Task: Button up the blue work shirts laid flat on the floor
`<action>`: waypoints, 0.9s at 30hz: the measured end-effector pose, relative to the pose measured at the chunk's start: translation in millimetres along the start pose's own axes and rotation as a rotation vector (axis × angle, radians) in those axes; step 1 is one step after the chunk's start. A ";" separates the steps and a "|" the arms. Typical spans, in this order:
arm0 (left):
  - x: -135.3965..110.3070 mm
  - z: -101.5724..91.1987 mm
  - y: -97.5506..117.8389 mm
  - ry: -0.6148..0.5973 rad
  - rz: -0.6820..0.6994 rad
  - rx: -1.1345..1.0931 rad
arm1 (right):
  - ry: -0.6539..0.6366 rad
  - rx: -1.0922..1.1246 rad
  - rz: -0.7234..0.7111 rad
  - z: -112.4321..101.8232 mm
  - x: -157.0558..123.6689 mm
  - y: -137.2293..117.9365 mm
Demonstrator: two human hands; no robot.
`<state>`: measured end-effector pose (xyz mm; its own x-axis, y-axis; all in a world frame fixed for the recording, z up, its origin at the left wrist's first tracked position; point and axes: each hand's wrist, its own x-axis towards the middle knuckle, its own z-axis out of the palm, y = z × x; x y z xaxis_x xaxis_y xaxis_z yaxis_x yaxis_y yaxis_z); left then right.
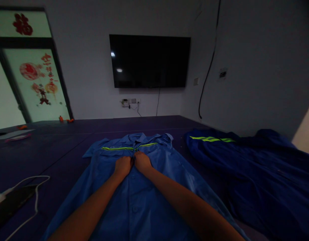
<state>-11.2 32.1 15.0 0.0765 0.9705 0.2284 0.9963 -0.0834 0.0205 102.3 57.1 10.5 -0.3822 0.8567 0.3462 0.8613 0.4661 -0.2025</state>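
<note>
A blue work shirt (111,201) with yellow-green reflective strips across the chest lies spread front side up, its collar pointing away from me. My left hand (123,166) and my right hand (142,162) meet at the front opening, just below the chest strips. Both have their fingers closed on the shirt's placket edges. Below them, buttons (134,210) show along the placket. The fingertips, and any button between them, are hidden.
Darker blue clothing (259,170) with a yellow-green strip lies heaped on the right. On the left are a white cable (36,197) and a dark power strip (16,201). Small orange items (70,120) sit at the far left of the purple surface (69,144). A television (150,62) hangs on the wall.
</note>
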 end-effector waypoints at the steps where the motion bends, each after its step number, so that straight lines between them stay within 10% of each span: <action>1: 0.0 -0.2 0.1 -0.001 0.000 -0.001 | 0.000 0.002 0.000 -0.2 -0.1 -0.1; 27: 0.5 0.7 -0.3 -0.020 -0.009 -0.004 | -0.015 0.005 -0.018 -3.6 -1.3 0.3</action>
<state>-11.4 32.7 14.5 0.0681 0.9756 0.2085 0.9968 -0.0751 0.0259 104.3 55.4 13.2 -0.4030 0.8513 0.3360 0.8523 0.4828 -0.2013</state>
